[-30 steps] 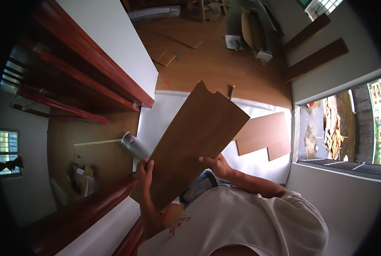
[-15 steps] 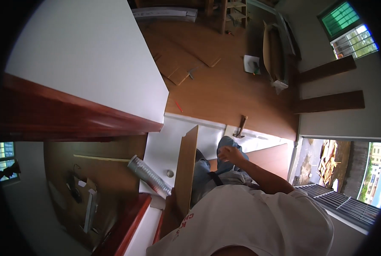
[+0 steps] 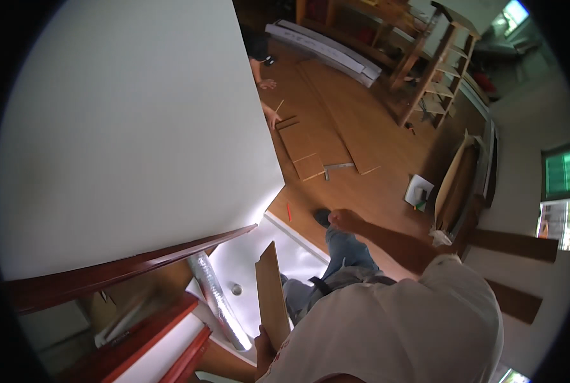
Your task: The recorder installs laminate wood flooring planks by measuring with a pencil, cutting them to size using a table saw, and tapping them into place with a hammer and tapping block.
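My left hand [image 3: 264, 348] grips the lower end of a brown floorboard [image 3: 271, 287], held upright along my left side. My right hand [image 3: 347, 220] is curled closed over my forward leg, and nothing shows in it. Beyond my foot, a red pencil-like stick [image 3: 289, 212] lies on the wooden floor. Farther off, a try square [image 3: 333, 168] rests beside cut floorboard pieces [image 3: 309, 166]. At the white wall's edge another person's hand [image 3: 273, 117] touches these pieces; that person's other hand [image 3: 267, 83] is on the floor.
Left of me, a silvery foil roll [image 3: 218, 303] and a small round object [image 3: 236, 289] lie on white underlay [image 3: 243, 255]. A white wall [image 3: 138, 127] with red-brown trim juts in from the left. A wooden stepladder [image 3: 441, 76] stands far right, and a long opened carton [image 3: 457, 182] lies nearer.
I have stepped forward onto the wooden floor and the view has turned. The floorboard came along in my left hand. Another person's hands have come into view; the hammer is out of sight.
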### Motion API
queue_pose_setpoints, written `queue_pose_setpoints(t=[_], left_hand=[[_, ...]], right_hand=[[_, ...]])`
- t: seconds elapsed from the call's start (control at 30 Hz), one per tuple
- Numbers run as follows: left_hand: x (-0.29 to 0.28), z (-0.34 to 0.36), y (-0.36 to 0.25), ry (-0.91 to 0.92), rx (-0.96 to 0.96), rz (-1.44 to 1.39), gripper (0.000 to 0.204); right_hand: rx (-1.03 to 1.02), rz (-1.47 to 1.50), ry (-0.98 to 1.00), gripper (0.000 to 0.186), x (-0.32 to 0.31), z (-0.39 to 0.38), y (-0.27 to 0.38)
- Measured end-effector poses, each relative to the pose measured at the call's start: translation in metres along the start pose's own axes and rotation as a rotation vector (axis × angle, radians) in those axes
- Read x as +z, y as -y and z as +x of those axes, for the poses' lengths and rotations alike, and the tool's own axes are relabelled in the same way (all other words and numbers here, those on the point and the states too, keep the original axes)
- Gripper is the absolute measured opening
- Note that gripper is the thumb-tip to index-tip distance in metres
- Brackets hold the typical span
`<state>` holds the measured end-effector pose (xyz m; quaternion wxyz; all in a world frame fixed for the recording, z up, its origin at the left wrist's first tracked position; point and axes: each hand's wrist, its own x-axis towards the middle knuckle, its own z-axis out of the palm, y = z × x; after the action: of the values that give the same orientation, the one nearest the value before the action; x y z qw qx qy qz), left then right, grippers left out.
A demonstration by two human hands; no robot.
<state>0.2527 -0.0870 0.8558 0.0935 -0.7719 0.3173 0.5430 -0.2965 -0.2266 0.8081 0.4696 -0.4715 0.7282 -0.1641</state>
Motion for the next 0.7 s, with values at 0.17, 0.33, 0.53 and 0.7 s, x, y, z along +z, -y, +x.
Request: queue_pose_setpoints(t=[0.17,0.33,0.53,0.7], left_hand=[[0.108,-0.066,-0.039,-0.296,-0.209,-0.033,0.094],[0.167,-0.112,-0.062,-0.439,-0.305,-0.319,0.095],[0.181,-0.066,-0.022,-0.526,-0.553,-0.249,0.084],[0.237,0.062,0.012,-0.719,-0.542,-0.341,0.074]], right_hand=[[-0.254,-0.316,0.096,0.031,-0.1,0.114,0.014],[-0.15,-0.686,0.265,0.03,-0.143,0.183,-0.008],[-1.034,-1.811,0.873,0.026,-0.11,0.191,-0.052],[-0.433,-0.992,0.831,0.028,0.01,0.207,-0.057]])
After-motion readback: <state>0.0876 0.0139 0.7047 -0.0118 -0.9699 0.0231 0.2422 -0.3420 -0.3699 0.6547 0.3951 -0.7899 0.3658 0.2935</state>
